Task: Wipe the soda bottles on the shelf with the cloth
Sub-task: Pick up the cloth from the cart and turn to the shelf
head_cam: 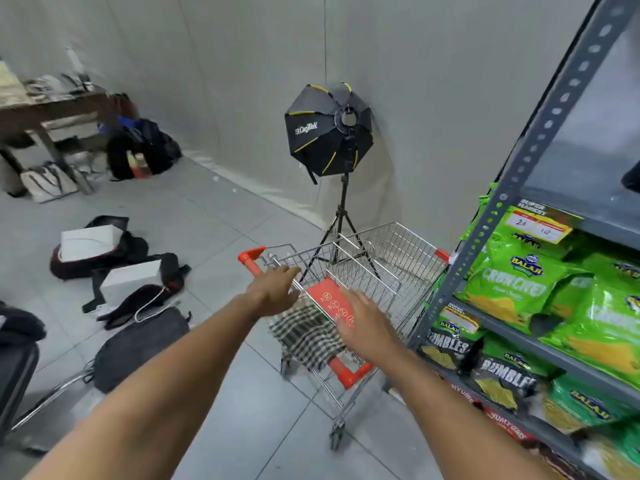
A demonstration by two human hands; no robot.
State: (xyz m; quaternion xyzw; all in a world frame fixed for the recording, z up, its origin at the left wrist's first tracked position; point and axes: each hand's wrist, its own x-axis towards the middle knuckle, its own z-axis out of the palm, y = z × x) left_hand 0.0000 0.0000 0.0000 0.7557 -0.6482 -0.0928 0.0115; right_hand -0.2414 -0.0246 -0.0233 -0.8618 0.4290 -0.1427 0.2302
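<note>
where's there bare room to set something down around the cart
The cart basket looks bare beyond the red flap. Open floor tiles lie between cart and bags. Crowded: bags on the floor to the left, chip-packed shelf to the right, checked cloth over the handle.

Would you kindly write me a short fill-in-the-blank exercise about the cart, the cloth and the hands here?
1. The checkered cloth hangs over the cart's ____.
2. The left hand rests on the handle, while the ____ hand reaches above the cloth.
3. The cart basket is made of metal ____.
4. The shelf beside the cart holds bags of ____, not soda bottles.

Missing words: handle; right; wire; chips
</note>
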